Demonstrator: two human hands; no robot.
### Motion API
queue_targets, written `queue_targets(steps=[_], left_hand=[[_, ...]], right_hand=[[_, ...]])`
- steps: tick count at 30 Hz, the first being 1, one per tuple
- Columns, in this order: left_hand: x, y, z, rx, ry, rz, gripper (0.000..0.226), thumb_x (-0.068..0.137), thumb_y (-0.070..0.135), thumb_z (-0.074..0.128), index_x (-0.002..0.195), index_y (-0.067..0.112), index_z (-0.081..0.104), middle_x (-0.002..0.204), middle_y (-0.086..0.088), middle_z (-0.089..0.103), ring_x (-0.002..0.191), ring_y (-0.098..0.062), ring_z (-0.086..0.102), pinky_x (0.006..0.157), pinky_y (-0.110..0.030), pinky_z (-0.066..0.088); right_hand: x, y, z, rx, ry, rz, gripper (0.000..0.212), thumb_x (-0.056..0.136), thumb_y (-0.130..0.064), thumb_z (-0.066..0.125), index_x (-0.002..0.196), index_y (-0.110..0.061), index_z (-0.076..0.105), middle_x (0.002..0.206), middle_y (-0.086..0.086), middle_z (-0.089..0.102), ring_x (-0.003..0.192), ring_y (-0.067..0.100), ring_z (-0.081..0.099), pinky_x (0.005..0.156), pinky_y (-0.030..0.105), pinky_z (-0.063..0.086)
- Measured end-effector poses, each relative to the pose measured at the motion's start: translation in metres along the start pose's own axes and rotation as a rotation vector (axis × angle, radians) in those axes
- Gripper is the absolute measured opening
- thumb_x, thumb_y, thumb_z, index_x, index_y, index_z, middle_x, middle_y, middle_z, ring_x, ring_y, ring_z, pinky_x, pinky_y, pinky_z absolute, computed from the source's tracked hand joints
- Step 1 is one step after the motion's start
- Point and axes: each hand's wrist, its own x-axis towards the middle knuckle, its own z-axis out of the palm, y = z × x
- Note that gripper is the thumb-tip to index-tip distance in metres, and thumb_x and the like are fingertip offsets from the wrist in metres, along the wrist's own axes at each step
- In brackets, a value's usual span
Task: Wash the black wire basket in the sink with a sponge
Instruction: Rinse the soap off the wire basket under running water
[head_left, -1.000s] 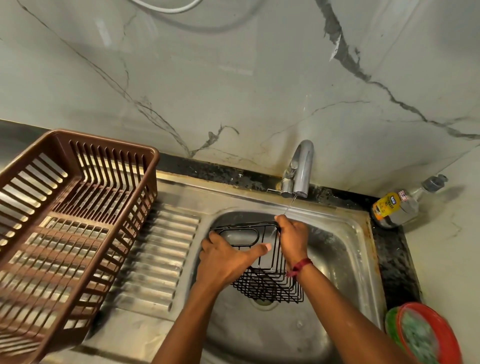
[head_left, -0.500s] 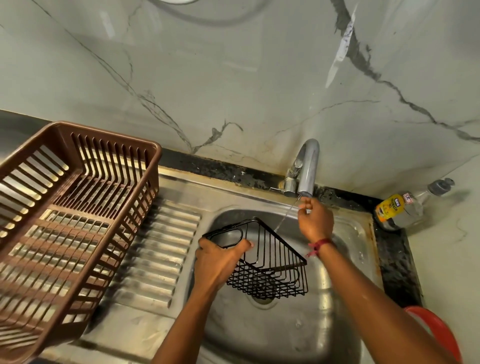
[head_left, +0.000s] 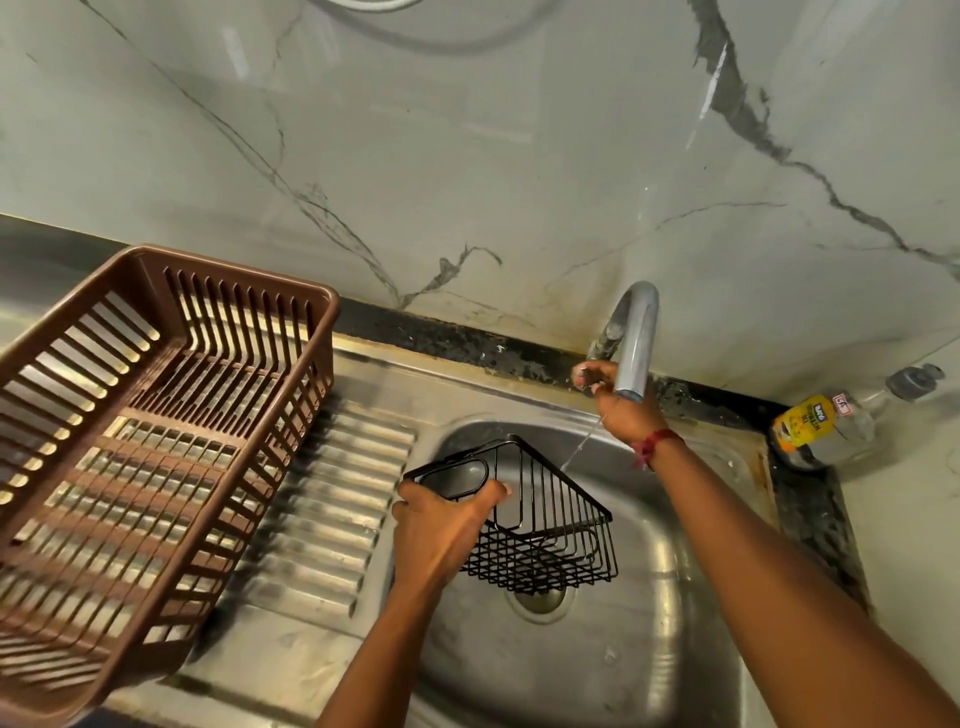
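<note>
The black wire basket is held tilted in the sink, above the drain. The left hand grips its left rim, fingers curled over the wire and thumb across the top. The right hand is at the base of the tap, fingers curled around the tap handle. A thin water stream falls towards the basket's far edge. A brown dish rack sits on the drainboard, left. A bottle lies on the counter, right.

Near basket corner behind left hand; rack cropped left.
</note>
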Motion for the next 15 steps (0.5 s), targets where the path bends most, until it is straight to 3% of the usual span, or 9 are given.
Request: queue_targets(steps=[3,5,7,9,12,15], left_hand=[[0.001,-0.003,0.001,-0.042,0.006,0.002,0.128,0.042,0.082,0.071,0.144,0.009,0.042,0.137,-0.012,0.057,0.112,-0.029,0.061,0.093,-0.047,0.056],[0.004,-0.005,0.003,-0.068,-0.003,-0.017,0.124,0.043,0.082,0.071,0.141,0.011,0.047,0.134,-0.011,0.060,0.111,-0.029,0.062,0.093,-0.047,0.056],[0.001,-0.003,0.002,-0.090,-0.005,-0.031,0.123,0.043,0.083,0.071,0.140,0.010,0.049,0.133,-0.011,0.062,0.112,-0.029,0.063,0.094,-0.048,0.056],[0.000,-0.002,0.001,-0.101,-0.019,-0.042,0.129,0.044,0.080,0.070,0.146,0.006,0.042,0.140,-0.014,0.057,0.118,-0.032,0.059,0.096,-0.045,0.053],[-0.002,-0.001,-0.001,-0.146,-0.054,-0.080,0.136,0.044,0.077,0.068,0.151,0.003,0.028,0.146,-0.018,0.050,0.123,-0.034,0.055,0.095,-0.043,0.051],[-0.004,0.000,-0.004,-0.204,-0.073,-0.118,0.138,0.041,0.079,0.067,0.150,0.004,0.030,0.143,-0.018,0.052,0.120,-0.035,0.056,0.096,-0.047,0.052]], right_hand=[[-0.018,-0.006,0.003,0.327,0.175,0.106,0.030,0.090,0.001,0.056,0.079,-0.026,0.056,0.081,-0.006,0.056,0.070,0.009,0.055,0.058,0.027,0.053],[-0.020,0.003,0.006,0.438,0.199,0.171,0.023,0.089,0.005,0.055,0.091,-0.017,0.063,0.076,-0.005,0.057,0.051,0.003,0.051,0.046,0.019,0.048],[-0.022,0.007,0.009,0.422,0.192,0.202,0.026,0.090,0.006,0.053,0.114,-0.004,0.059,0.078,-0.001,0.059,0.043,0.002,0.051,0.046,0.019,0.051],[-0.028,0.009,0.009,0.415,0.145,0.198,0.035,0.092,0.003,0.052,0.127,-0.004,0.051,0.092,0.003,0.061,0.053,0.005,0.059,0.053,0.020,0.056],[-0.041,0.018,0.008,0.384,0.094,0.186,0.047,0.092,0.000,0.056,0.136,-0.013,0.047,0.121,-0.006,0.054,0.090,0.013,0.066,0.071,0.027,0.059],[-0.065,0.033,0.000,0.214,0.131,0.188,0.038,0.090,-0.012,0.062,0.127,-0.020,0.058,0.125,-0.006,0.061,0.105,0.012,0.062,0.086,0.030,0.054]])
